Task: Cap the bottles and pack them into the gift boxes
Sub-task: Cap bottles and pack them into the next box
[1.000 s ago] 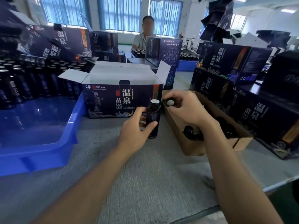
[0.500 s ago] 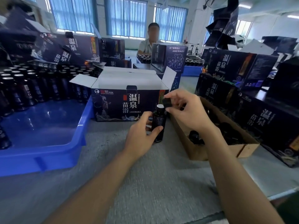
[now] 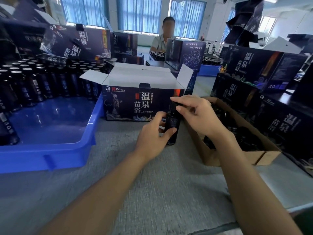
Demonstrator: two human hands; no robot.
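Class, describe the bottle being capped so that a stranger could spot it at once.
Start at the open gift box in the middle. Before its right corner one dark bottle stands on the grey table, the left hand holding its body and the right hand pinching its cap. Unlike the bottles massed in the blue tray, it stands alone.

I see one dark bottle (image 3: 171, 128) upright on the bench (image 3: 152, 192), a black cap (image 3: 174, 105) at its neck. Just behind it stands the dark printed gift box (image 3: 135, 106), flaps open.
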